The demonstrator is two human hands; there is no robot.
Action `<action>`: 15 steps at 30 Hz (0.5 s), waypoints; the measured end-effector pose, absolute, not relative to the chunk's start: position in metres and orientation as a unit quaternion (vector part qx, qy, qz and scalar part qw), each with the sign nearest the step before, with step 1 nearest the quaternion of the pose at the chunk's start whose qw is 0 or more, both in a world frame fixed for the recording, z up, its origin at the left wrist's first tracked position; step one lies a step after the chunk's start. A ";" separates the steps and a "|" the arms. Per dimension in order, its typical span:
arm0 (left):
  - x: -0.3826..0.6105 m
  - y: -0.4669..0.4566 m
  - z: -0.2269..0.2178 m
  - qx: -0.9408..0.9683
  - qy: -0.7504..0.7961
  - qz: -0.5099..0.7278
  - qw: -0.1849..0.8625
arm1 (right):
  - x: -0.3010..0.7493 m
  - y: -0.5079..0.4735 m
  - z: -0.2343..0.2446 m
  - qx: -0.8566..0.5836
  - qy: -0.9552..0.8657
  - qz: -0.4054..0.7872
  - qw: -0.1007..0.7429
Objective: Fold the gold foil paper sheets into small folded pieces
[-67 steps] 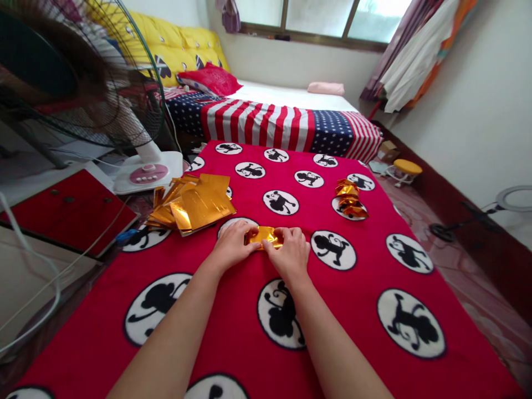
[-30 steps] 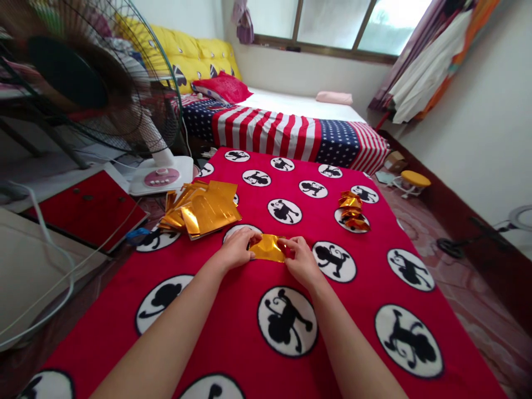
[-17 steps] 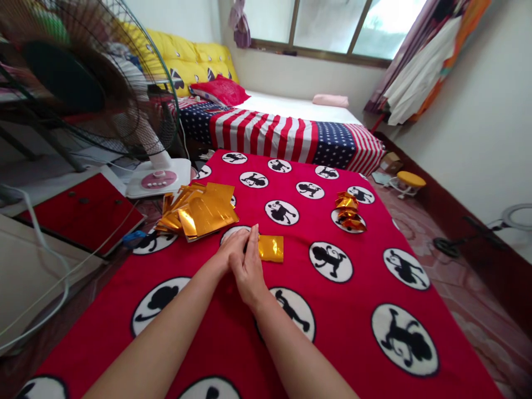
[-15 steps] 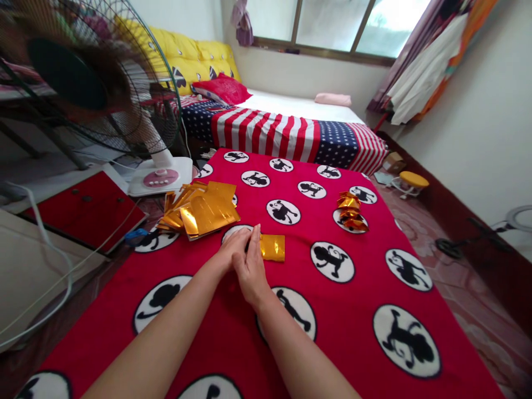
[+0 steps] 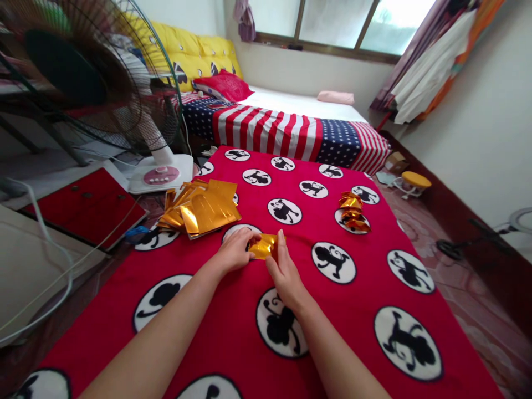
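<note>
A small folded piece of gold foil paper [image 5: 262, 246] lies on the red blanket [image 5: 366, 332] with black monkey prints. My left hand [image 5: 235, 252] pins its left end with curled fingers. My right hand [image 5: 285, 271] has its fingers stretched flat and pressed together along the foil's right edge. To the left lies a loose stack of gold foil sheets [image 5: 201, 209]. A small pile of folded gold pieces [image 5: 352, 212] sits to the upper right.
A standing fan [image 5: 83, 72] with its white base [image 5: 160, 174] stands at the left by a red board [image 5: 85, 208] and white cables. A bed with a flag-print cover [image 5: 291, 133] lies beyond the blanket. Bare floor and a yellow stool [image 5: 413, 182] are on the right.
My right hand swept from the left end of the foil to its right edge. The foil piece now looks shorter and more folded. My left hand stayed on the left end.
</note>
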State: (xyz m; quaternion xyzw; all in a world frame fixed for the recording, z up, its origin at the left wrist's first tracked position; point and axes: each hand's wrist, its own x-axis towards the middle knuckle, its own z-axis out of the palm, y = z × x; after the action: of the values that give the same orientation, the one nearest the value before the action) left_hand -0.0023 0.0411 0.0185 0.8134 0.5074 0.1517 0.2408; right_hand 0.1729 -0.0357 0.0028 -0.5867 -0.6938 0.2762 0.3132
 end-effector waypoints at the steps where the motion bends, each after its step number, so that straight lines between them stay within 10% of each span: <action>1: -0.003 0.041 0.018 0.813 0.508 0.152 0.240 | 0.177 -0.038 0.004 -0.582 -0.709 0.267 0.296; 7: -0.005 0.043 0.021 0.821 0.503 0.140 0.233 | 0.192 -0.049 0.009 -0.571 -0.801 0.129 0.123; 15: 0.056 0.002 0.049 0.824 0.514 0.175 0.163 | 0.192 -0.052 -0.003 -0.571 -0.809 0.071 0.119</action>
State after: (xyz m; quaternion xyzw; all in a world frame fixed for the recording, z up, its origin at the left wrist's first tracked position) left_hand 0.0556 0.0021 0.0492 0.8236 0.5143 0.1747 0.1632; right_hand 0.1915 -0.0516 -0.0032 -0.5710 -0.8092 0.0714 0.1185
